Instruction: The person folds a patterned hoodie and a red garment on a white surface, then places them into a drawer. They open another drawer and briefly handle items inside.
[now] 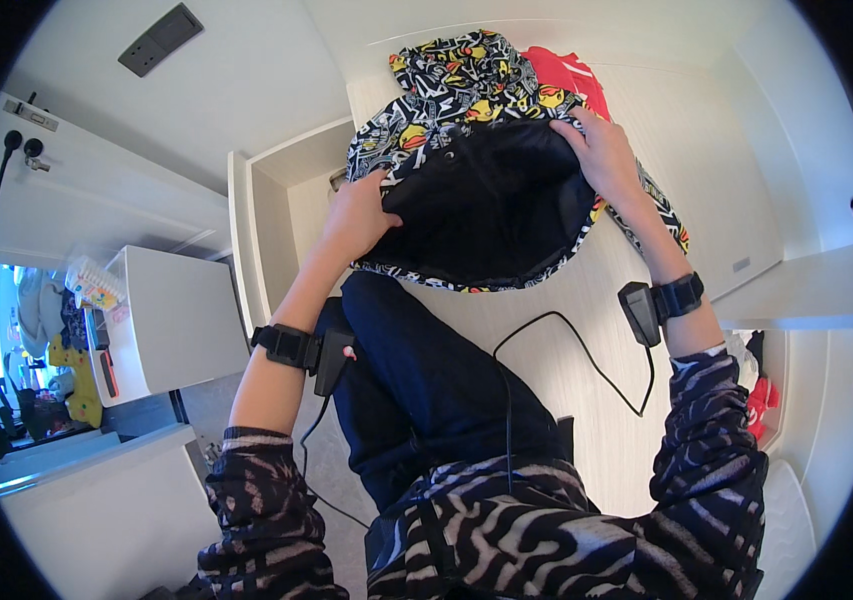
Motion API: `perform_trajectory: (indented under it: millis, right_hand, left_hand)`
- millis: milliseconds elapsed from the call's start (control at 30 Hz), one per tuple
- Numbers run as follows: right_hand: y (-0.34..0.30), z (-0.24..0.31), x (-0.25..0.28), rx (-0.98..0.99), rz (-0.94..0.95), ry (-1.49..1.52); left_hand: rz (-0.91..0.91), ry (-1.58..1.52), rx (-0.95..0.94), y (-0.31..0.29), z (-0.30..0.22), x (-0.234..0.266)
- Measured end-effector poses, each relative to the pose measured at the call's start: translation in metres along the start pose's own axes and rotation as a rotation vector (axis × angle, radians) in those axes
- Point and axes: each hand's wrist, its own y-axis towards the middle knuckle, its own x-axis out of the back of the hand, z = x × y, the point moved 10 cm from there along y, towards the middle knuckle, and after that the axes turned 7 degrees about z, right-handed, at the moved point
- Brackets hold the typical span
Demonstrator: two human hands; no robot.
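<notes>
The black, white and yellow patterned garment (466, 85) rests on a pale wooden surface (736, 180), its dark-lined opening spread toward the person. At the garment's left edge, the left hand (358, 215) pinches the fabric; at its upper right edge, the right hand (601, 155) grips the border. A pale compartment wall (239, 240) rises left of the garment, and dark trousers (416, 340) crowd its near edge. Red cloth (576, 80) borders its far right side; broader room stretches rightward from the garment.
</notes>
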Motion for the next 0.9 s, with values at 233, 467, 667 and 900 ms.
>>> perform_trajectory:
  millis: [233,467,667,900]
  right_hand:
    - [-0.012,0.035,-0.009,0.153,0.045,0.041]
    - [-0.014,0.041,0.002,0.028,0.024,0.187]
    - [-0.029,0.056,0.004,0.048,0.033,0.333]
    - [-0.031,0.062,0.004,0.114,0.093,0.413]
  left_hand:
    - [-0.013,0.013,0.266,-0.007,0.039,0.017]
    - [0.070,-0.434,0.029,-0.027,-0.045,-0.018]
    - [0.276,-0.792,-0.163,0.052,-0.154,-0.160]
    - [0.292,-0.493,-0.195,0.090,-0.113,-0.289]
